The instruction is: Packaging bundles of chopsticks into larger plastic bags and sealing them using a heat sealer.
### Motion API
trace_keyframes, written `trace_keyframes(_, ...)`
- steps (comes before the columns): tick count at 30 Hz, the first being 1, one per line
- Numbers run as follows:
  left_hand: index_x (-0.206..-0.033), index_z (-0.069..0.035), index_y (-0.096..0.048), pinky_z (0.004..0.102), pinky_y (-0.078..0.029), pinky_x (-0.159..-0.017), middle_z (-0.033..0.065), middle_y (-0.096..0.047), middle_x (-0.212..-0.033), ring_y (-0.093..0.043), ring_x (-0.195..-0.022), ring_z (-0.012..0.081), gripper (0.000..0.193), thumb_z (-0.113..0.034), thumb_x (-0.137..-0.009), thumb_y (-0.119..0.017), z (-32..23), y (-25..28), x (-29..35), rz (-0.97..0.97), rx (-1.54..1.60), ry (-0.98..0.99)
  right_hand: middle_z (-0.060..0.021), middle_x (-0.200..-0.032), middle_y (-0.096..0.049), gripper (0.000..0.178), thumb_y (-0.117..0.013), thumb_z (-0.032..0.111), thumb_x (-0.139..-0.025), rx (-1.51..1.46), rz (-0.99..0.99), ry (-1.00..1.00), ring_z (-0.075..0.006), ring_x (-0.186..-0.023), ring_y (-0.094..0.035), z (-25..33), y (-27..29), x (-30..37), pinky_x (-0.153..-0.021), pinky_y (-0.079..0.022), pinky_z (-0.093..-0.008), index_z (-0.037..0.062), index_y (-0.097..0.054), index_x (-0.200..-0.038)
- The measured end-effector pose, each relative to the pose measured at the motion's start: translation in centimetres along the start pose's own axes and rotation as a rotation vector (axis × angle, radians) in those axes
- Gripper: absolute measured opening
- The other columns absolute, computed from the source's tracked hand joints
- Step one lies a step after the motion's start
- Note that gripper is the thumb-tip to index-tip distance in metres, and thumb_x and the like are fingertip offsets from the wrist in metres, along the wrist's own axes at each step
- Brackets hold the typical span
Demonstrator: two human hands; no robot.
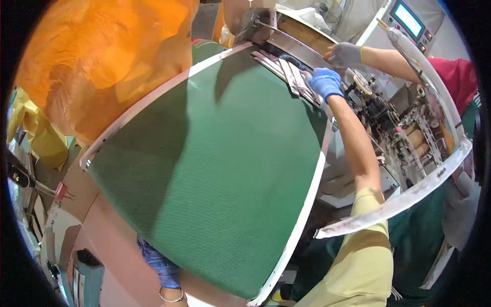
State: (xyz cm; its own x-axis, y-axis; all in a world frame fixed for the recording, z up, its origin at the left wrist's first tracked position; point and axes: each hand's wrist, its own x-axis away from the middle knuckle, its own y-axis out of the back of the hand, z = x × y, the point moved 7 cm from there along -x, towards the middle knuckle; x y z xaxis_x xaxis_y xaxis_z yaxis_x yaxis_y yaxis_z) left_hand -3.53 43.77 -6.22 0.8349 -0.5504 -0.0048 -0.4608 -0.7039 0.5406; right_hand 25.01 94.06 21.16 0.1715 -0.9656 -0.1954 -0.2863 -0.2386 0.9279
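My right hand [326, 83], in a blue knitted glove, reaches to the far right edge of the green ribbed conveyor belt [220, 169]. Its fingers are closed around the end of some pale flat strips [292, 77], which lie in a loose pile at that corner. My left hand [159, 263], in a darker blue glove with a bracelet at the wrist, is low by the belt's near left edge, over the pink tabletop [123, 240]. Its fingertips are hidden, so its grip does not show.
A co-worker's grey-gloved hand [345, 55] is close beyond my right hand. Machinery with rollers [409, 138] stands right, behind a curved white rail [409, 204]. A control panel [409, 21] is at the upper right. Large orange plastic sheeting [112, 56] borders the belt's left side.
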Motion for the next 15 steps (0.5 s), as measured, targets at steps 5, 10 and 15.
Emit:
trace_keyframes(5,-0.117,-0.001,-0.044,0.0328,-0.034,-0.092,0.0147,-0.047,-0.114,-0.044,-0.105,0.0278,0.036,-0.016,-0.085,-0.048,-6.0,1.2,-0.2,0.005,0.096,0.15,-0.0217,-0.119,-0.051,0.105,-0.052,0.076,-0.06,-0.442,0.381,-0.023,-0.0324,-0.109,-0.05,2.1,-6.1,-3.6,-0.092,-0.038,-0.0378,-0.0017,-0.035,-0.129)
trace_keyframes(10,-0.116,-0.002,-0.044,0.0446,-0.03,-0.095,0.0167,-0.046,-0.114,-0.04,-0.109,0.0352,0.056,-0.027,-0.069,-0.062,-4.0,0.3,-0.5,-0.047,0.165,-0.091,-0.0181,-0.12,-0.05,0.082,-0.059,0.063,-0.065,-0.291,-0.069,-0.057,-0.031,-0.109,-0.049,1.5,-6.4,-5.4,-0.092,-0.039,-0.0382,0.0071,-0.045,-0.124)
trace_keyframes(15,-0.113,-0.004,-0.048,0.0341,-0.034,-0.093,0.0129,-0.049,-0.11,-0.044,-0.105,0.0273,0.03,-0.008,-0.084,-0.045,-6.0,0.1,0.1,-0.08,-0.333,-0.364,-0.0224,-0.096,-0.057,0.044,-0.062,0.032,-0.07,-0.36,-0.216,0.261,-0.0361,-0.092,-0.055,5.0,-5.9,-3.1,-0.08,-0.043,-0.0413,0.0041,-0.053,-0.102)
